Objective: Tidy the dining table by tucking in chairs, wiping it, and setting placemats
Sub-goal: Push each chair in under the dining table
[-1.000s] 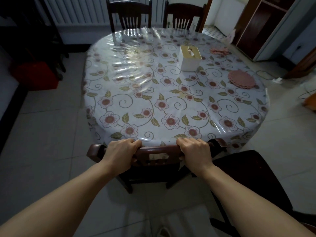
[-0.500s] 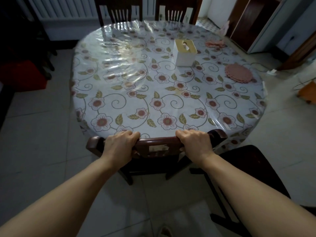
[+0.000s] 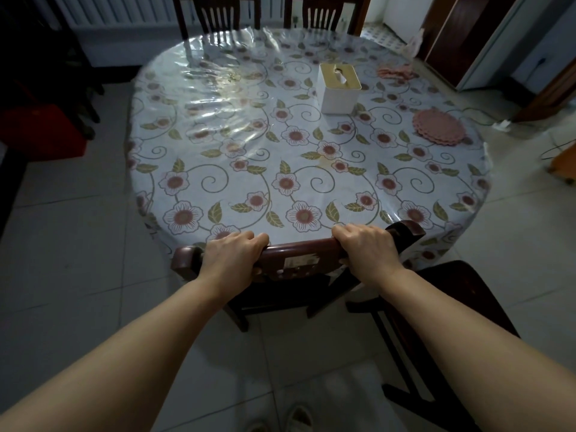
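A dark wooden chair (image 3: 299,260) stands at the near edge of the round table (image 3: 218,126), its top rail against the floral tablecloth under clear plastic. My left hand (image 3: 232,255) grips the left part of the rail and my right hand (image 3: 366,249) grips the right part. Its seat is hidden under the table. A stack of round pink placemats (image 3: 439,126) lies at the table's right side. A pink cloth (image 3: 397,72) lies at the far right edge.
A white tissue box (image 3: 338,84) stands past the table's middle. Two chairs (image 3: 218,14) are tucked in at the far side. Another dark chair (image 3: 442,322) stands away from the table at my right. A red box (image 3: 40,132) sits on the floor at left.
The chair has slid farther under the table with both hands still gripping its rail; I have moved closer to the table.
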The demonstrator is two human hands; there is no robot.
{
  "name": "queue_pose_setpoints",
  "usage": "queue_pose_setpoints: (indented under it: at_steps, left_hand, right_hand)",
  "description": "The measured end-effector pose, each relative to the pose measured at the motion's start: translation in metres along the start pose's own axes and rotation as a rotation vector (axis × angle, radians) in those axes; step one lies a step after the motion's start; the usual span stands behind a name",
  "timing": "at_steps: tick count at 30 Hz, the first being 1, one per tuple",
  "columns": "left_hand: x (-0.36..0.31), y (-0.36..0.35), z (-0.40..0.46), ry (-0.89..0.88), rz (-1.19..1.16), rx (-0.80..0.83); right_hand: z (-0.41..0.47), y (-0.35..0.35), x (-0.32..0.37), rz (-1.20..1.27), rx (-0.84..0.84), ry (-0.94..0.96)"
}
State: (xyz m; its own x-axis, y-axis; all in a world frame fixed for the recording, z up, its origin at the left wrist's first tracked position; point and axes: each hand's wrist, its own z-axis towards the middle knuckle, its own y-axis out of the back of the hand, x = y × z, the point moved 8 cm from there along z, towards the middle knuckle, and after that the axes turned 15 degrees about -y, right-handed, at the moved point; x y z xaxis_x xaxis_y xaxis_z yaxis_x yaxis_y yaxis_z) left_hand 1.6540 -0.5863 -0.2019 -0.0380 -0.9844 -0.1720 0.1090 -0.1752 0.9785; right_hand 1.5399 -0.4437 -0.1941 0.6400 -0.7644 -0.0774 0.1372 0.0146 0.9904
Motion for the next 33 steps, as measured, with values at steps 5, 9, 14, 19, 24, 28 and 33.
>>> queue_pose_setpoints:
  at_steps: [5,9,14,19,24,28,33]
  left_hand:
    - [0.000,-0.003,0.000,0.058,0.036,0.001]
    - [0.000,-0.004,0.000,0.133,0.022,0.074]
    - [-0.008,0.006,-0.005,0.185,-0.016,0.114]
    - [-0.055,0.028,0.000,0.084,-0.024,0.127]
    - [-0.111,0.050,0.020,-0.048,-0.019,0.125]
    - [-0.165,0.059,0.038,-0.149,-0.077,0.112]
    - [-0.242,0.057,0.058,-0.258,-0.134,0.146]
  right_hand:
    - [-0.004,-0.003,-0.004,0.052,-0.034,-0.027]
    - [-0.004,-0.004,-0.004,0.043,0.048,-0.028]
    - [-0.025,0.023,-0.004,0.129,0.113,-0.073]
    - [-0.064,0.050,-0.022,0.119,0.174,-0.148]
    - [-0.107,0.074,-0.051,0.096,0.193,-0.249]
    - [-0.143,0.095,-0.089,0.074,0.174,-0.346]
    - [-0.186,0.112,-0.152,0.023,0.152,-0.465]
